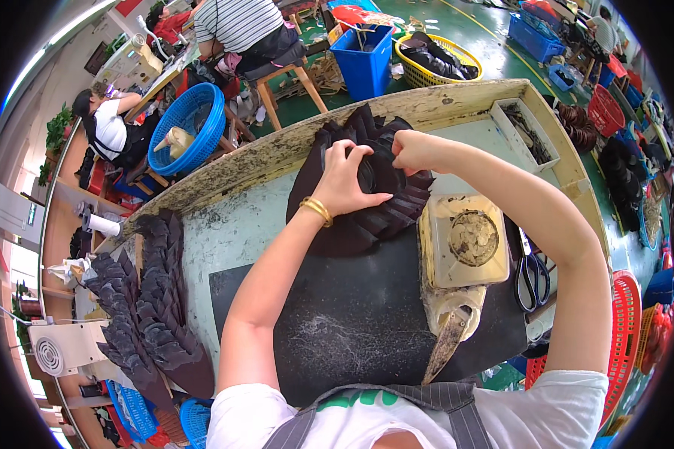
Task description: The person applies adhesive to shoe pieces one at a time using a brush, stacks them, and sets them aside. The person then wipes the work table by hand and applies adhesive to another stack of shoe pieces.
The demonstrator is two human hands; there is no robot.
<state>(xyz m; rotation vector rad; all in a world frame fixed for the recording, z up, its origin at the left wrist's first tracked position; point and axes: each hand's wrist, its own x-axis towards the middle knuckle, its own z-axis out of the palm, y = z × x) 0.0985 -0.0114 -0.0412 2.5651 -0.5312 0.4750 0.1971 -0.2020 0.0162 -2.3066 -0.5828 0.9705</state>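
A fanned ring of overlapping dark brown, leather-like pieces (pixel 393 217) lies on the work table. My left hand (pixel 341 179) rests on the ring's left part, its thumb and index finger spread wide apart around the dark middle. At the upper right of the ring, my right hand (pixel 413 152) is closed with curled fingers; what its fingertips pinch is hidden. Just right of the ring stands a pale glue-crusted container (pixel 468 239) with a round opening. A worn, flat-bladed brush or spatula (pixel 448 346) lies at its near end. Dark-handled scissors (pixel 532 280) lie beyond the container.
A black mat (pixel 352 314) covers the table's near part. Long rows of overlapping dark pieces (pixel 161 292) lie at the left. A raised wooden rim (pixel 254 153) borders the far side, with a small white tray (pixel 528 135) at the right corner. Blue baskets (pixel 191 127) and seated people are beyond.
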